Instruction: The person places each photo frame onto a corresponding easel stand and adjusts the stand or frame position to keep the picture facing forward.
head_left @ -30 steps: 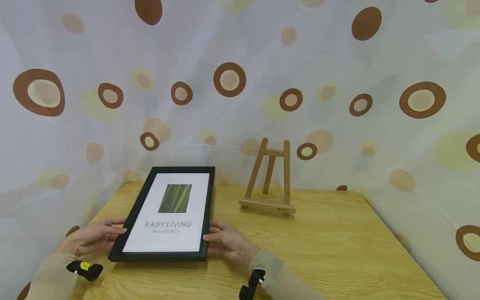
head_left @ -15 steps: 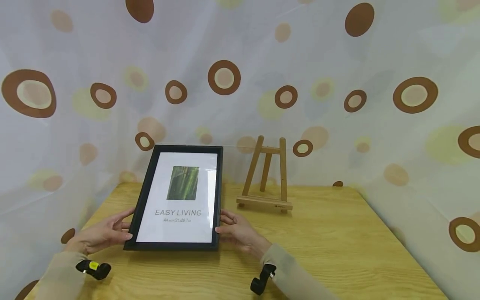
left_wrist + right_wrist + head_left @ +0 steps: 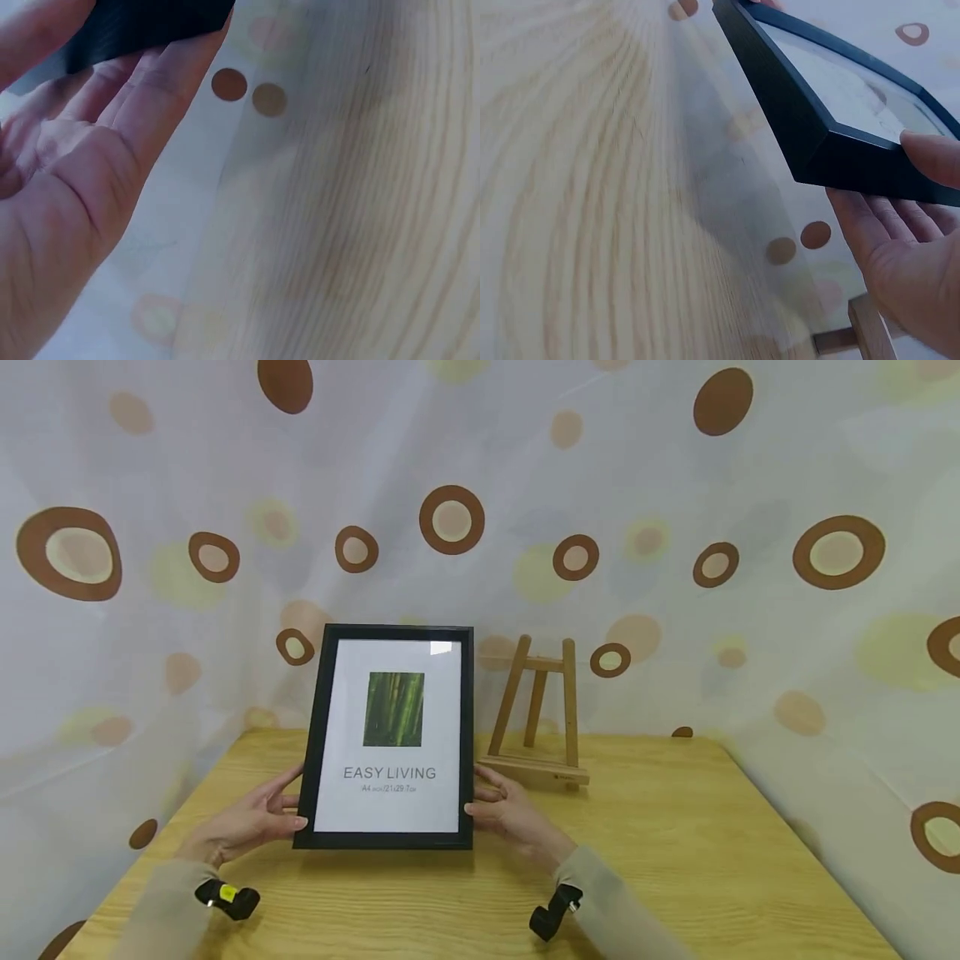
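A black picture frame [image 3: 390, 810] with a white sheet, a small green picture and the words "EASY LIVING" is held above the table, tilted up toward me. My left hand [image 3: 251, 822] grips its left edge near the lower corner, thumb on the front. On the opposite edge my right hand [image 3: 517, 818] does the same, fingers behind; the right wrist view shows the thumb on the frame's rim [image 3: 870, 154] and the fingers underneath. Just right of the frame stands a small wooden easel [image 3: 572, 710] with a ledge, partly behind my right hand.
The wooden table [image 3: 675, 852] runs back to a pale wall covering [image 3: 510, 443] with brown and yellow circles. Black wrist cameras sit on both sleeves. In the right wrist view, part of the easel [image 3: 870, 330] shows below the hand.
Both hands have raised the picture frame, moved it right toward the easel and tipped it more upright. The easel stays in its place on the table.
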{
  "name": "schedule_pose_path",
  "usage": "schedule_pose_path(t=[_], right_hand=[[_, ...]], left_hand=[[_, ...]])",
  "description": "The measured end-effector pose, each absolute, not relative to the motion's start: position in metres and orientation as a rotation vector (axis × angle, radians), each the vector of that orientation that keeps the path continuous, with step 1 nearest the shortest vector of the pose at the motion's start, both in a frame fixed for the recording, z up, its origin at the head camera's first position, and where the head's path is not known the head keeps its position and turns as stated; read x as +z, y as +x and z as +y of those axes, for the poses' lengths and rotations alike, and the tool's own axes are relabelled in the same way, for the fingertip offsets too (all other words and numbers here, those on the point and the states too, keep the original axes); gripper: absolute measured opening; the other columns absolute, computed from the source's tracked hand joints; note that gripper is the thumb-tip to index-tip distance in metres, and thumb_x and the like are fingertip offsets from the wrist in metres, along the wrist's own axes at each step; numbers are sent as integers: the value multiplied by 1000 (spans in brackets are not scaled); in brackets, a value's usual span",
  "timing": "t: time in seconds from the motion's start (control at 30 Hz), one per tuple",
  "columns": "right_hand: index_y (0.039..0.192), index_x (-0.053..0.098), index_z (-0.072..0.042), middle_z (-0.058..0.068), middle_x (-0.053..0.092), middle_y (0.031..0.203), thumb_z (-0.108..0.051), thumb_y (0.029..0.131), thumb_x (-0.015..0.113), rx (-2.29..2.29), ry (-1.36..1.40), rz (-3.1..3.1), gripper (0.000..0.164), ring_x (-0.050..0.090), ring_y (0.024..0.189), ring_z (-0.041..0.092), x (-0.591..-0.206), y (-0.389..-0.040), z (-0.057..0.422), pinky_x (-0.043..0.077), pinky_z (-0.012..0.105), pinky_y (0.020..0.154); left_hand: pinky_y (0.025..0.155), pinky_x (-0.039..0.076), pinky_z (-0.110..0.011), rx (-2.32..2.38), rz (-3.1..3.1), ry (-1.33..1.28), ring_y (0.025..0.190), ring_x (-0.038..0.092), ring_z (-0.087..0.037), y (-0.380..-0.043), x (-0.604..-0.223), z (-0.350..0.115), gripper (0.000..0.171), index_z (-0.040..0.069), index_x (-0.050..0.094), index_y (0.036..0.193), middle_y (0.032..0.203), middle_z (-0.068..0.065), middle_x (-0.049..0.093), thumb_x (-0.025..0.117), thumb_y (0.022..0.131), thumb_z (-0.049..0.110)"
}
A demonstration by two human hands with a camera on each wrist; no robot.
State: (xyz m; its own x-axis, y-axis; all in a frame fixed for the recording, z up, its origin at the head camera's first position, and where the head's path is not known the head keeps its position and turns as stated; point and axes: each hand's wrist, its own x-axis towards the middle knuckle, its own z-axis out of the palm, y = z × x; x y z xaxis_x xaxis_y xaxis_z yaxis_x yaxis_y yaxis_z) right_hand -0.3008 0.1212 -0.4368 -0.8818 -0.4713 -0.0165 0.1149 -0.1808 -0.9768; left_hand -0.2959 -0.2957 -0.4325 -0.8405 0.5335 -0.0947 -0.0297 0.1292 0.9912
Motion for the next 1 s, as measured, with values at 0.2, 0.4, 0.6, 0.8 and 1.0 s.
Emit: schedule_pose_path(t=[0.2,0.4,0.6,0.8,1.0], right_hand=[[157,20,-12,24,39,151,1,95,59,-2095,-429,1764,75,62,112,20,-439,-304,139,55,40,94],[157,19,-9,25,33,155,1,95,58,-2088,-432,1806,74,61,115,21,-437,-309,153,55,41,94],[156,19,-5,24,34,155,3,95,57,-2103,-451,1826,72,62,115,18,-433,-312,165,55,40,93],[156,20,-6,23,30,157,2,96,56,-2087,-481,1854,70,56,124,22,-430,-315,175,51,44,100],[158,17,-12,23,30,156,-2,97,56,-2078,-468,1880,73,54,126,24,-429,-314,187,47,52,103]], left_hand=[[107,44,-48,1752,2039,491,140,22,-55,-299,-436,-276,104,11,-15,156,155,-41,1,66,91,5],[103,49,-36,1761,2046,540,135,39,-42,-307,-439,-258,90,-10,-3,152,154,-40,12,63,94,5],[105,47,-37,1772,2097,499,134,44,-36,-314,-437,-244,85,-7,9,153,155,-34,21,66,93,10],[107,46,-39,1799,2107,474,137,39,-40,-320,-434,-235,85,-5,12,154,155,-32,24,67,92,10],[107,45,-38,1827,2098,530,135,41,-35,-323,-435,-224,83,-4,14,154,154,-29,27,67,92,9]])
